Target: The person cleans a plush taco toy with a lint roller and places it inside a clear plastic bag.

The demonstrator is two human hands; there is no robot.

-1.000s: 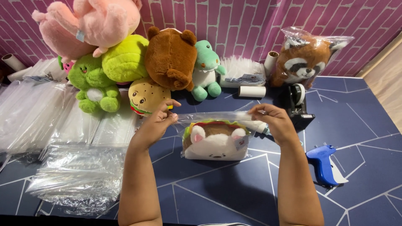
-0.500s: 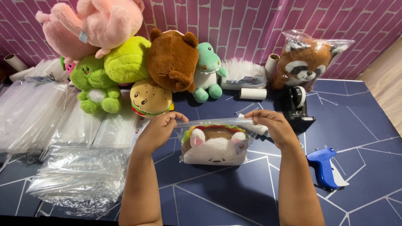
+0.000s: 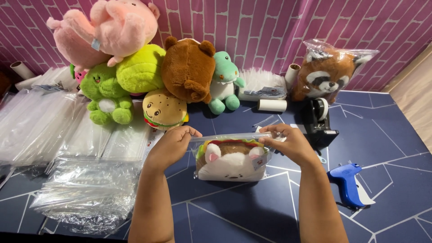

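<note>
pinching the top edge of a clear plastic bag (image 3: 234,157) holding a white taco-shaped plush (image 3: 230,164), left hand (image 3: 173,144) and right hand (image 3: 288,144) are now sliding slightly closer than before, pressing it shut above the dark blue table (image 3: 243,211).

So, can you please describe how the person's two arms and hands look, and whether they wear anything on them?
Both forearms are bare as far as the picture shows: no sleeves, gloves, watch or bracelets. The left hand and the right hand show no rings that I can see. The fingernails look short and unpainted. The upper arms lie outside the picture.
</note>
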